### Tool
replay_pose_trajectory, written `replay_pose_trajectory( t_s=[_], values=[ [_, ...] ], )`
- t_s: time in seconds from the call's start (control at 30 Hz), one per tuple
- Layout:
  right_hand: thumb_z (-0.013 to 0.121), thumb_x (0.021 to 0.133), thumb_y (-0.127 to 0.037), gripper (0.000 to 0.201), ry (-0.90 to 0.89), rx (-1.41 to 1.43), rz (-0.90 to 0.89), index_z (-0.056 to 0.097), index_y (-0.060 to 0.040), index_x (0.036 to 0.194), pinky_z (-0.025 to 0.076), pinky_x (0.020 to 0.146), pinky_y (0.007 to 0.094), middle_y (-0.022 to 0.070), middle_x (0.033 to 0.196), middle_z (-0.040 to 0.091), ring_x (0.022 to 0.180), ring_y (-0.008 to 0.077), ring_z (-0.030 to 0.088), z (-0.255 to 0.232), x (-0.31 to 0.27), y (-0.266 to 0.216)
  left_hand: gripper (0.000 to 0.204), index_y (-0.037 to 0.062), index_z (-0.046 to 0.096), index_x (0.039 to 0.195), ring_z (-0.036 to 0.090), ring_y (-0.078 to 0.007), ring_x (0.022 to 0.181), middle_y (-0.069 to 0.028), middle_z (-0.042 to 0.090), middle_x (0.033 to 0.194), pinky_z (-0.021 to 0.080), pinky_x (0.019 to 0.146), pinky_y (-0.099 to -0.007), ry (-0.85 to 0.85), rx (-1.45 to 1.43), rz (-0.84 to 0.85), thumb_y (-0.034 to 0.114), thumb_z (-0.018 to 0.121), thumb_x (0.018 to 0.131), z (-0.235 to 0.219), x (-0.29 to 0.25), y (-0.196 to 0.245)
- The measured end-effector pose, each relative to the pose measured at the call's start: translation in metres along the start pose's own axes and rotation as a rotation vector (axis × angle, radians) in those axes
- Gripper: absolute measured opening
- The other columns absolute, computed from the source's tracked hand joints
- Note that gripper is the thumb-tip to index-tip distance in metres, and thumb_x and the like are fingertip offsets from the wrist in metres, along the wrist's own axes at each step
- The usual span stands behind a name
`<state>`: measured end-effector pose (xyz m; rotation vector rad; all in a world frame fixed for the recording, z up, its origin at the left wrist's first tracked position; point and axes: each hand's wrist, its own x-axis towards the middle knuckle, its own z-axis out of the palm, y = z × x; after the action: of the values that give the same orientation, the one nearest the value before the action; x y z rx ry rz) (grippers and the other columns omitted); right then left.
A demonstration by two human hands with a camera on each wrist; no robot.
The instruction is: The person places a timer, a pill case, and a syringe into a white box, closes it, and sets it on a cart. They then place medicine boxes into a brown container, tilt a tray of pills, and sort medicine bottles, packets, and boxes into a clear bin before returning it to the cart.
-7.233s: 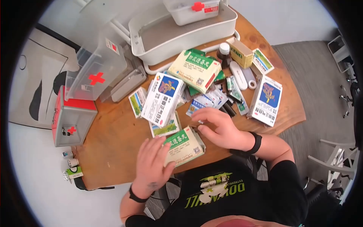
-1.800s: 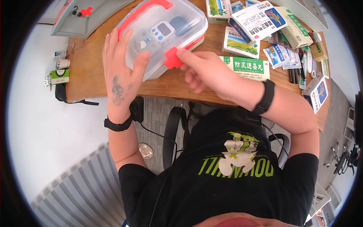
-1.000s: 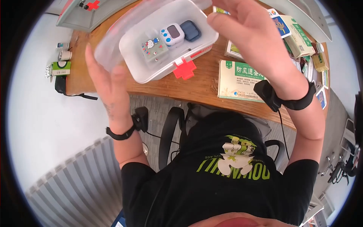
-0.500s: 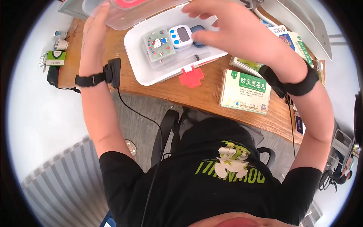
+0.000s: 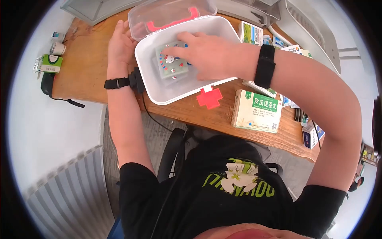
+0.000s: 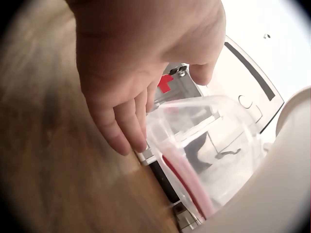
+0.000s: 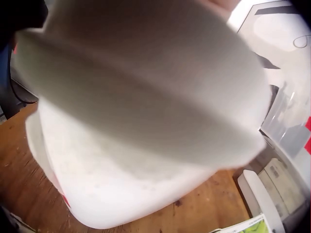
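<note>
A white storage box (image 5: 159, 95) stands on the table with its clear lid (image 5: 175, 12) swung back. My right hand (image 5: 215, 55) reaches down into it from the right. Its extended fingers lie over a small translucent case (image 5: 175, 71) with a cartoon cat on it. Only a bit of a blue-buttoned device (image 5: 186, 46) shows; the rest of it is behind the hand. My left hand (image 5: 121, 49) is just left of the box, fingers loosely extended and holding nothing; the left wrist view shows the hand (image 6: 141, 63) near the lid. In the right wrist view the box wall (image 7: 121, 184) hides the fingers.
A red cross latch (image 5: 209, 98) hangs at the box's front. To its right lies a green-and-cream medicine box (image 5: 256, 113), with more packets (image 5: 250, 34) beyond. A metal case (image 5: 97, 16) stands behind at left. Small items (image 5: 51, 63) sit by the left edge.
The right hand undid the red latch and the lid was raised. The left hand has come down from the lid to the box's left side, while the right hand has moved into the box.
</note>
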<state>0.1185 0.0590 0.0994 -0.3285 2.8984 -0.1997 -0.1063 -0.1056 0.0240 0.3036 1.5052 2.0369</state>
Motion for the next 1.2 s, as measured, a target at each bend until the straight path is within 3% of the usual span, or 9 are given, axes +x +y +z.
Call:
replay_pose_trajectory(
  t_s=[0.23,0.33,0.43,0.53,0.83,0.93,1.03,1.2],
  values=[
    [0.082,0.074,-0.014,0.079,0.018,-0.028,0.034,0.044,-0.0203,0.143,0.054,0.097,0.0447,0.0139,0.130,0.052,0.117,0.0358,0.060,0.005,0.014,0.003,0.057,-0.0062,0.045,0.141,0.064,-0.0329,0.115,-0.0252,0.062,0.130,0.054,0.099,-0.0459,-0.025,-0.177,0.010,0.041,0.042,0.108,-0.016,0.011,-0.019],
    [0.075,0.082,-0.021,0.068,0.069,-0.166,-0.037,0.048,-0.0259,0.145,0.057,0.090,0.0430,0.0158,0.122,0.059,0.107,0.0346,0.068,0.008,0.015,0.004,0.057,-0.0067,0.044,0.141,0.064,-0.0321,0.115,-0.0252,0.062,0.130,0.054,0.099,-0.0442,-0.044,-0.152,0.030,0.040,0.044,0.108,-0.016,0.007,-0.018],
    [0.071,0.086,-0.020,0.072,0.077,-0.179,-0.072,0.043,-0.0318,0.151,0.057,0.091,0.0437,0.0159,0.125,0.059,0.105,0.0354,0.069,0.002,0.006,-0.002,0.057,-0.0073,0.044,0.142,0.065,-0.0308,0.115,-0.0243,0.062,0.132,0.055,0.098,-0.0423,-0.049,-0.133,0.014,0.038,0.045,0.108,-0.017,0.008,-0.018],
    [0.080,0.077,-0.012,0.098,-0.023,-0.192,-0.055,0.030,-0.0348,0.158,0.058,0.089,0.0456,0.0122,0.127,0.054,0.105,0.0354,0.067,0.002,0.007,-0.003,0.056,-0.0074,0.043,0.143,0.066,-0.0295,0.115,-0.0229,0.062,0.132,0.055,0.097,-0.0408,-0.044,-0.118,0.027,0.037,0.045,0.108,-0.016,0.010,-0.019],
    [0.073,0.079,-0.003,0.088,0.000,-0.107,-0.005,0.039,-0.0346,0.154,0.059,0.085,0.0429,0.0156,0.127,0.056,0.098,0.0328,0.070,0.003,0.021,-0.007,0.051,-0.0081,0.048,0.139,0.065,-0.0298,0.117,-0.0209,0.063,0.132,0.054,0.099,-0.0415,-0.013,-0.120,0.022,0.033,0.044,0.109,-0.011,0.007,-0.018],
    [0.067,0.085,-0.004,0.077,-0.106,-0.096,-0.029,0.042,-0.0349,0.151,0.059,0.084,0.0436,0.0159,0.127,0.056,0.099,0.0333,0.070,0.001,0.020,-0.005,0.049,-0.0072,0.050,0.139,0.062,-0.0303,0.120,-0.0205,0.062,0.133,0.051,0.103,-0.0423,-0.013,-0.165,0.019,0.032,0.044,0.109,-0.009,0.006,-0.019],
    [0.062,0.089,-0.008,0.066,0.054,-0.066,-0.063,0.046,-0.0345,0.148,0.059,0.085,0.0441,0.0165,0.126,0.057,0.099,0.0346,0.070,0.009,0.015,-0.002,0.050,-0.0056,0.049,0.140,0.059,-0.0308,0.124,-0.0199,0.061,0.135,0.048,0.106,-0.0428,-0.002,-0.178,-0.014,0.033,0.043,0.110,-0.007,0.005,-0.018],
    [0.053,0.095,-0.015,0.051,0.022,-0.031,-0.049,0.052,-0.0279,0.144,0.058,0.087,0.0468,0.0202,0.125,0.057,0.107,0.0397,0.067,0.005,0.010,0.006,0.056,-0.0037,0.044,0.146,0.052,-0.0331,0.132,-0.0194,0.052,0.145,0.044,0.112,-0.0459,-0.087,-0.133,-0.030,0.039,0.038,0.110,-0.019,0.012,-0.022]
  ],
)
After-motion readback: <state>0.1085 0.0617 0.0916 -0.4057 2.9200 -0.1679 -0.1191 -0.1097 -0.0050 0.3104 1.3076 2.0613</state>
